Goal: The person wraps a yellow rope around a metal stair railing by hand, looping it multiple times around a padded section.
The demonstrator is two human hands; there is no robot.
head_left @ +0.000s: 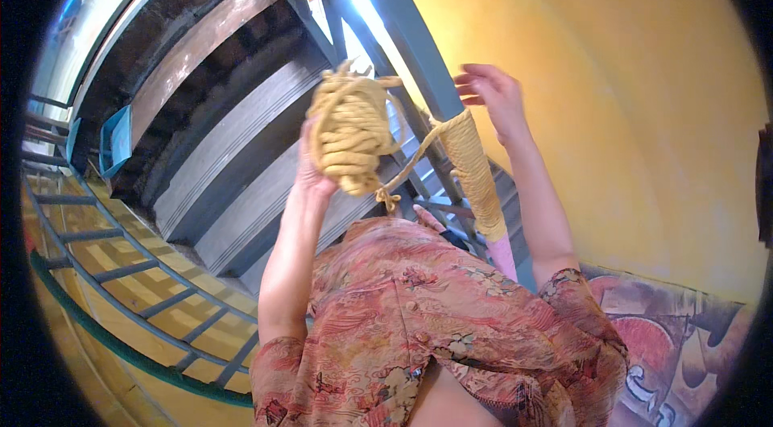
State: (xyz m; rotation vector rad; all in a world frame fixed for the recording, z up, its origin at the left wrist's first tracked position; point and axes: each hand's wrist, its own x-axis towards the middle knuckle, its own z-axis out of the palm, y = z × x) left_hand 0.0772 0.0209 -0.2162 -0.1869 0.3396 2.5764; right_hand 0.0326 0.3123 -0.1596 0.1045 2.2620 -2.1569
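A thick bundle of yellow rope [353, 133] is gripped in my left hand [311, 172], whose fingers are mostly hidden behind the coils. From it a strand runs right to the blue-grey handrail [415, 32], where tight turns of the same rope [469, 165] cover a slanting stretch. Below those turns, a pink covering [502, 256] shows on the rail. My right hand [495, 98] is raised just right of the rail, above the top turn, fingers spread and apart from the rope. A short knotted rope end [387, 200] dangles under the bundle.
Grey stair steps [241, 129] curve down the left side. Beyond them is a metal railing [149, 266] with a green handrail [105, 344], and a light-blue tray-like object [117, 141]. A yellow wall [628, 105] rises at right, above a painted panel [652, 338].
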